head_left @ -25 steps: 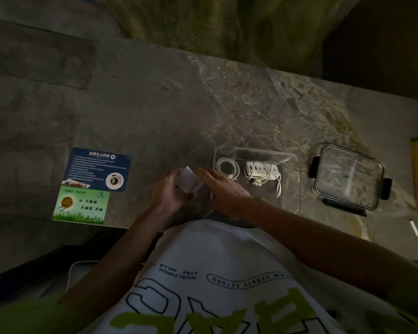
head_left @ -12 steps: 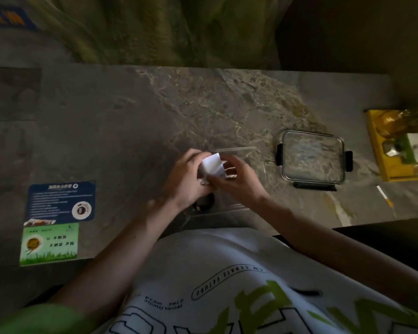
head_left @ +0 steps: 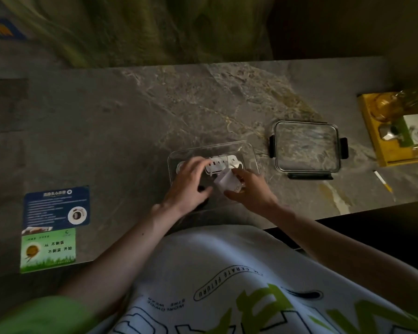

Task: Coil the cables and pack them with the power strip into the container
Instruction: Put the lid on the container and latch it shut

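the right hand (head_left: pixel 247 190) is pinching a small white plug block (head_left: pixel 227 183) between thumb and fingers, holding it over the near right part of the clear container (head_left: pixel 247 149), while the left hand (head_left: pixel 187 183) is reaching in with its fingers spread and loose, fingertips resting on or just above the white power strip (head_left: pixel 221 163); whether they are actually pressing it is hard to tell. the likely trouble is crowding: the block is going into a box where the strip is already filling the middle, so it could end up sitting tilted on top of the strip or on a cord, standing too high for the lid (head_left: pixel 307 147) to close. any cord trailing from the block could spring loose and be hanging over the rim, and a push from either hand could be sliding the light container along the smooth surface (head_left: pixel 130 121) toward its near edge. the strip is lying flat inside the container, long side running left to right, with sockets showing as dark slots and a thin white cord looping near its right end. a white coiled cable (head_left: pixel 180 166) is peeking out at the left, mostly hidden under the left hand. the lid is lying just right of the container, apart from it. the light is dim, so finer detail is unclear.
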Motion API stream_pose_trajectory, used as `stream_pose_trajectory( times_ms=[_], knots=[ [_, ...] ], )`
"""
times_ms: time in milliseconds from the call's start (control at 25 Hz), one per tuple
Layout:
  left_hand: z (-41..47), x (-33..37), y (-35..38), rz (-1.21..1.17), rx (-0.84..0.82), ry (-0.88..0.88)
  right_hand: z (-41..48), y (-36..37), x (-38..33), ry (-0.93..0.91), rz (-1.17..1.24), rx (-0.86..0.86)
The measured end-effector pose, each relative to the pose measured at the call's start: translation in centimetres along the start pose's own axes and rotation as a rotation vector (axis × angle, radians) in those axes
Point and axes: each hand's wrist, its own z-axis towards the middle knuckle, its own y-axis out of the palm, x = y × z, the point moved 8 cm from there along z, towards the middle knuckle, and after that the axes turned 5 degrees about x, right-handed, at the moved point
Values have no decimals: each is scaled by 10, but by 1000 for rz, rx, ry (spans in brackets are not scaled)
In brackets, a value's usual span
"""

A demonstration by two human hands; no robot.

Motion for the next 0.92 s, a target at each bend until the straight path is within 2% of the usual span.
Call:
stream_pose_trajectory(
  times_ms=[120, 240, 320, 400, 600, 920],
  knots=[
    [-10, -42, -17, 150, 222, -191, 2, 18, -5, -125, -151, -102],
    [-24, -75, -8, 71, 139, -502, 5, 32, -8, -150, -303, -192],
    [-33, -88, 9, 38, 34, -620, 7, 38, -10, -170, -414, -228],
    [-39, -91, 17, 9, 3, -656, 11, 40, -13, -186, -508, -256],
    [-39, -91, 20, 22, 54, -678, 22, 49, -20, -240, -713, -350],
    [-41, -95, 20, -8, 50, -703, 32, 70, -16, -367, -974, -409]
  ],
)
